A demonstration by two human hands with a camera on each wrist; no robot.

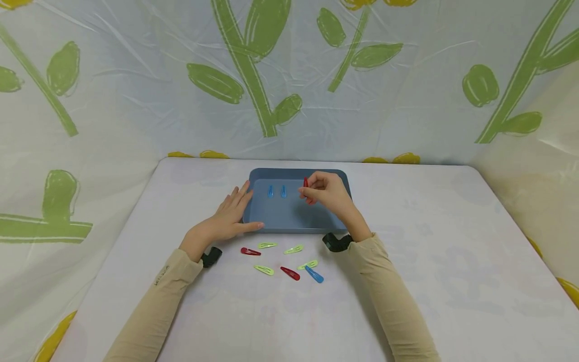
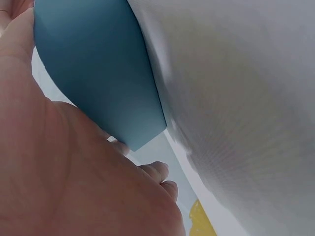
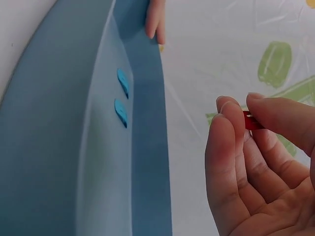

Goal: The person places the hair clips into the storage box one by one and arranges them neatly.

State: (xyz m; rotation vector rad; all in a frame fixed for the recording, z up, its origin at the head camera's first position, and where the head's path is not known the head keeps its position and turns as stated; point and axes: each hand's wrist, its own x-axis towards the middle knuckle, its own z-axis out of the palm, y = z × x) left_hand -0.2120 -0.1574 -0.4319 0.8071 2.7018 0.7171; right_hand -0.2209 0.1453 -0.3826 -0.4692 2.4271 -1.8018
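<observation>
My right hand point(image 1: 329, 192) pinches a red snap hair clip point(image 1: 305, 182) between thumb and fingertips, above the right half of a blue-grey tray point(image 1: 289, 229). The same red clip point(image 3: 252, 121) shows in the right wrist view, partly covered by the fingers. Two blue hair clips point(image 1: 271, 191) lie side by side in the tray, left of the held clip. My left hand point(image 1: 226, 217) rests with spread, straight fingers on the tray's left edge, its thumb over the near left corner. In the left wrist view the tray's outer wall point(image 2: 103, 64) is beside the thumb.
On the white table point(image 1: 452, 241), in front of the tray, lie several loose hair clips: yellow-green ones point(image 1: 264, 270), two red ones point(image 1: 290, 273) and a blue one point(image 1: 314, 274) touching a yellow-green one. A leaf-patterned sheet point(image 1: 384, 100) hangs behind the table.
</observation>
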